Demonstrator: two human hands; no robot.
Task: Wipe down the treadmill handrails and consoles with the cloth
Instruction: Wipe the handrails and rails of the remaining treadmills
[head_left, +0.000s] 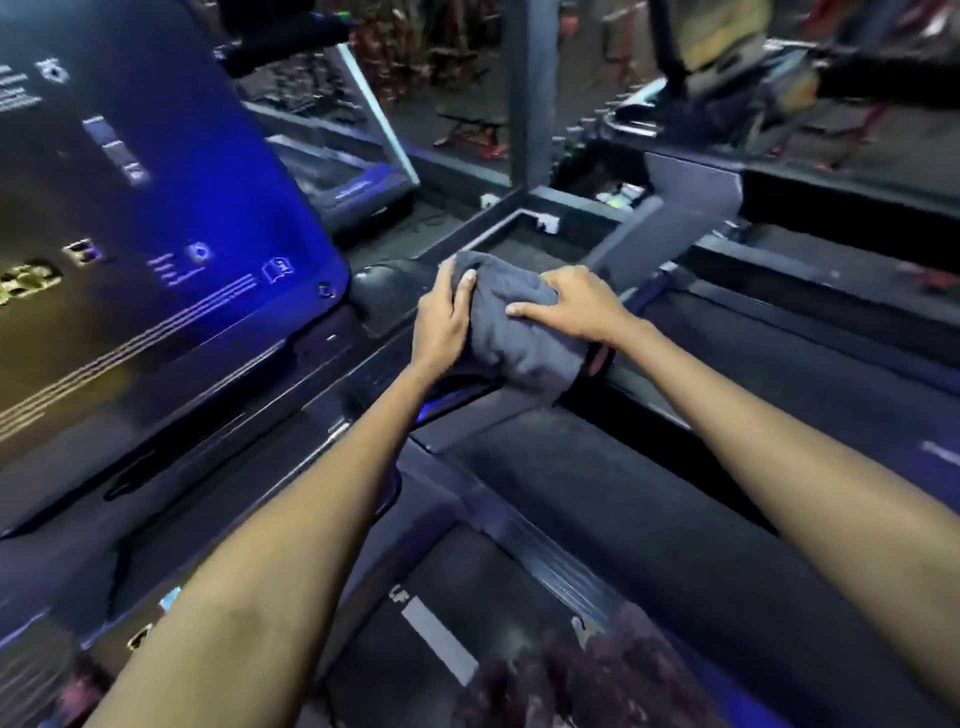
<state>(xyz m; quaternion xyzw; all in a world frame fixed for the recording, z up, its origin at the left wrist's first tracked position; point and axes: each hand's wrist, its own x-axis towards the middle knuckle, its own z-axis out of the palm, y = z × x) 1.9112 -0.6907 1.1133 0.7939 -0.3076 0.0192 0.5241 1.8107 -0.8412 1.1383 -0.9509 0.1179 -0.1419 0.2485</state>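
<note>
At far left stands the large dark treadmill console with its blue-lit screen (156, 218), not under the cloth at present. Just right of it, the left hand (441, 322) grips the near-left edge of the grey bunched cloth (519, 327), fingers curled over it. The cloth is draped over the black handrail (639, 382), apparently so that both palms can bear down on it. The rail's long axis runs from the console toward the lower right. The right hand (576, 306) presses on the cloth's far side, fingers bent into the fabric.
</note>
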